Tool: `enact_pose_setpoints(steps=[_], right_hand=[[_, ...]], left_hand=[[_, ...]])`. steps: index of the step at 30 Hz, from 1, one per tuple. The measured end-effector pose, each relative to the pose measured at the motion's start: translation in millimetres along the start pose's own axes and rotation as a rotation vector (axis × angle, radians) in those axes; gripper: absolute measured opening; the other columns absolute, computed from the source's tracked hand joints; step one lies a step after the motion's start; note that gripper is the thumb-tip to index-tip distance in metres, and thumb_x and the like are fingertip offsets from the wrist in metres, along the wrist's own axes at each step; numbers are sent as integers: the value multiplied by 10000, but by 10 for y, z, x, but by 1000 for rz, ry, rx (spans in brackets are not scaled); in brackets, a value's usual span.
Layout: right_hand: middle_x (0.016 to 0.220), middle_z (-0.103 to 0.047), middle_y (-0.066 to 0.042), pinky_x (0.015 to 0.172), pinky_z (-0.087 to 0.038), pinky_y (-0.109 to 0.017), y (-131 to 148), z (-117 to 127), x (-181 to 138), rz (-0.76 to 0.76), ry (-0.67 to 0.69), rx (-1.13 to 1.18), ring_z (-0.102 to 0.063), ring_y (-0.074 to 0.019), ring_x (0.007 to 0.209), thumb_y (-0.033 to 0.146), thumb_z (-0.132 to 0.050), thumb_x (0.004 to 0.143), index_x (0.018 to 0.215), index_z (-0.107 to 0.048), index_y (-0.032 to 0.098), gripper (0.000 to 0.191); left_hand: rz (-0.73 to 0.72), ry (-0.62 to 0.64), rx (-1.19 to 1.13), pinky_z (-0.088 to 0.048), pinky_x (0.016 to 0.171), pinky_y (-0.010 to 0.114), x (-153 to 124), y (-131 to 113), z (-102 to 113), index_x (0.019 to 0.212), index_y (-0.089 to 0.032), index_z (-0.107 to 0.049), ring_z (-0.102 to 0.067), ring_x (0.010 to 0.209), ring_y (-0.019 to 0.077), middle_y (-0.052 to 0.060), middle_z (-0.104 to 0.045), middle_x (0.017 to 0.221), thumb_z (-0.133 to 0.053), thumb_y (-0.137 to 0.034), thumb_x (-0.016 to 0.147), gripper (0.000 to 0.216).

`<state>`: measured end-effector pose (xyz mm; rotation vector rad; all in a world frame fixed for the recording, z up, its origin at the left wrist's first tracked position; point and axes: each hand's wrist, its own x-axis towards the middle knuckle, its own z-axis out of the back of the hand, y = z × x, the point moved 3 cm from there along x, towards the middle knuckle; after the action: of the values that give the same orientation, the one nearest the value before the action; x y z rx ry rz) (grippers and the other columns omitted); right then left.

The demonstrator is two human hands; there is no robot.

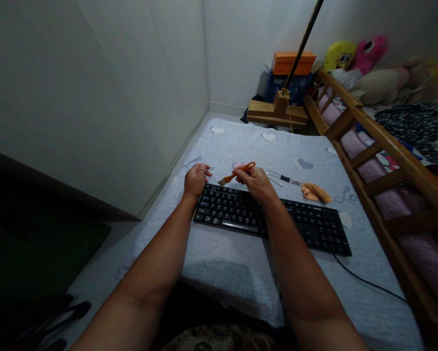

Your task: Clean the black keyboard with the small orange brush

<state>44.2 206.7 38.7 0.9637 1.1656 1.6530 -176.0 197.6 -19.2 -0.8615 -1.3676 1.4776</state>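
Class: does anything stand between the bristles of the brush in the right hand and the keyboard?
Nothing visible does. The right hand holds the brush with its bristles just past the far edge of the keyboard. The left hand sits at the far left corner, beside the bristles.

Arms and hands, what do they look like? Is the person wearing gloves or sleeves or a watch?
No gloves. The left hand and right hand are both bare, and no ring shows. The left forearm and right forearm are bare too: no sleeve reaches them, and neither wrist has a watch or band.
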Motion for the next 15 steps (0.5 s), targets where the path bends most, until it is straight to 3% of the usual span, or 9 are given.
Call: enact_pose_setpoints(steps=[6,10,15], right_hand=[[703,-656,6,674,-452,-289,7,-34,-9,-18,44,-57,-576,-150,673,336,-645,907,793,-701,200,186],[667,-604,24,648,-401,-284,34,50,-30,-19,85,-131,-532,-135,642,324,-637,910,732,-655,201,218],[714,-670,-5,686,-417,-300,24,206,-65,-71,91,-203,-562,-152,676,324,-640,930,776,-700,188,214]], left_hand=[[-17,0,-4,-432,559,246,-5,-1,-4,933,-189,-694,-549,574,120,35,-716,789,-538,-598,988,441],[-24,6,2,-430,552,247,-7,-2,-9,924,-194,-689,-550,575,124,34,-717,790,-543,-621,979,454],[-19,7,-8,-422,546,246,-15,-11,-11,915,-193,-686,-537,565,121,31,-709,777,-541,-595,978,432]])
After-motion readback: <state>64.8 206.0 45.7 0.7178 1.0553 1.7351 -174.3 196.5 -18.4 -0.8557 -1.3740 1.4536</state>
